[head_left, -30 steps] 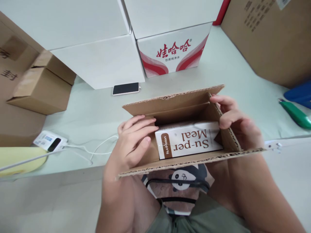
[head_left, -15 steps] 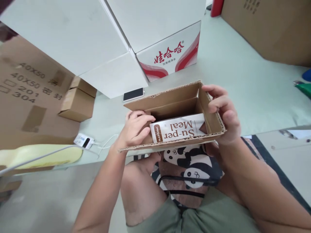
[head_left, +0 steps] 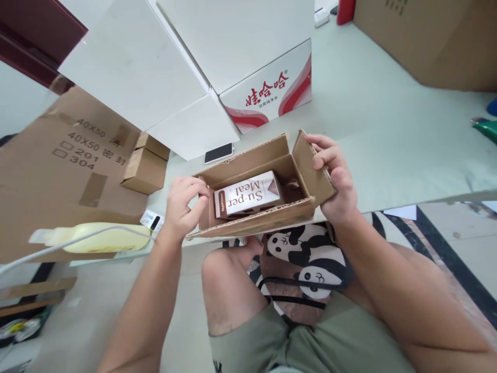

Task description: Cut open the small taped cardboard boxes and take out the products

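In front of me an open cardboard box [head_left: 264,217] sits at the table's edge, its flaps raised. Inside lies a white carton [head_left: 248,194] printed "Su-per Meal" in brown, toward the left, with a dark gap to its right. My left hand [head_left: 186,204] grips the box's left end, fingers curled over the flap there. My right hand [head_left: 334,178] pinches the right end flap [head_left: 312,168], which is folded outward. Part of my right palm is hidden behind that flap.
White boxes with red lettering [head_left: 267,93] stand behind, a phone [head_left: 218,153] at their foot. To the left are a small brown box [head_left: 145,171], a large carton [head_left: 50,171], a yellow bottle [head_left: 104,238] and a cable. A big carton [head_left: 435,46] stands at the far right.
My left hand has gone from inside the box to its left end. The right end flap now leans outward in my right hand. The white carton sits lower and farther left.
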Motion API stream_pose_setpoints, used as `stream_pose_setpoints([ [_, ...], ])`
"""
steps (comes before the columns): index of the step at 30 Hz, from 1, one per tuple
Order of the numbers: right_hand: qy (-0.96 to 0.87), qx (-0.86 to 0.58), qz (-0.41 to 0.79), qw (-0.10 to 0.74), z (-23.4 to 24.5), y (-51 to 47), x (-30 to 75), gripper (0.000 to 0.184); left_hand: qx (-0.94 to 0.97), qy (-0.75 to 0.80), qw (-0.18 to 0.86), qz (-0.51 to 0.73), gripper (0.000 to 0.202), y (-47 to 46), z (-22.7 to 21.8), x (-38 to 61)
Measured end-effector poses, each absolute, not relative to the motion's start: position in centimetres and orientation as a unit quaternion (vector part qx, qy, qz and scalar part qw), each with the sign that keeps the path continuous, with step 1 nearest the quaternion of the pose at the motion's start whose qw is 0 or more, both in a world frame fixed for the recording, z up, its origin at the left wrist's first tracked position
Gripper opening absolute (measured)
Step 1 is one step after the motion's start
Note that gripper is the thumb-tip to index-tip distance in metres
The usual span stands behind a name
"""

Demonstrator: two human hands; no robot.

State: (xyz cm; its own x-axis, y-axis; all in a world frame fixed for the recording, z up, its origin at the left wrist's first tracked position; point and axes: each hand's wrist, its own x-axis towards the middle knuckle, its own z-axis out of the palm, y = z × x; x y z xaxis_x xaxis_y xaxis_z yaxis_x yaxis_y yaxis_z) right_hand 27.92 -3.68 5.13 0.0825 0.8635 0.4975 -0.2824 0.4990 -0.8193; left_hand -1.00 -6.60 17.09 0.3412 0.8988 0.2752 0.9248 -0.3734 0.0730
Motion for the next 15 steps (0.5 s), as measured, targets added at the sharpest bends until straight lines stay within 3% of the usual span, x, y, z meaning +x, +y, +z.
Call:
stream_pose_setpoints([
  [6, -0.526, -0.252, 0.393, 0.711, 5.1, -3.6, 27.7, 0.041, -0.762, -0.637, 0.026, 0.109, 0.03, -6.0, 21.2, 1.4],
  [10, -0.528, -0.238, 0.395, 0.713, 5.3, -3.8, 27.5, 0.038, -0.696, -0.651, 0.075, 0.294, 0.051, -5.6, 21.9, 3.9],
  [12, -0.531, -0.228, 0.394, 0.715, 5.5, -4.0, 27.4, 0.036, -0.695, -0.631, 0.097, 0.33, 0.052, -5.4, 21.7, 4.8],
  [15, -0.538, -0.225, 0.39, 0.713, 5.8, -4.2, 27.3, 0.037, -0.709, -0.612, 0.102, 0.335, 0.037, -5.2, 21.3, 5.4],
])
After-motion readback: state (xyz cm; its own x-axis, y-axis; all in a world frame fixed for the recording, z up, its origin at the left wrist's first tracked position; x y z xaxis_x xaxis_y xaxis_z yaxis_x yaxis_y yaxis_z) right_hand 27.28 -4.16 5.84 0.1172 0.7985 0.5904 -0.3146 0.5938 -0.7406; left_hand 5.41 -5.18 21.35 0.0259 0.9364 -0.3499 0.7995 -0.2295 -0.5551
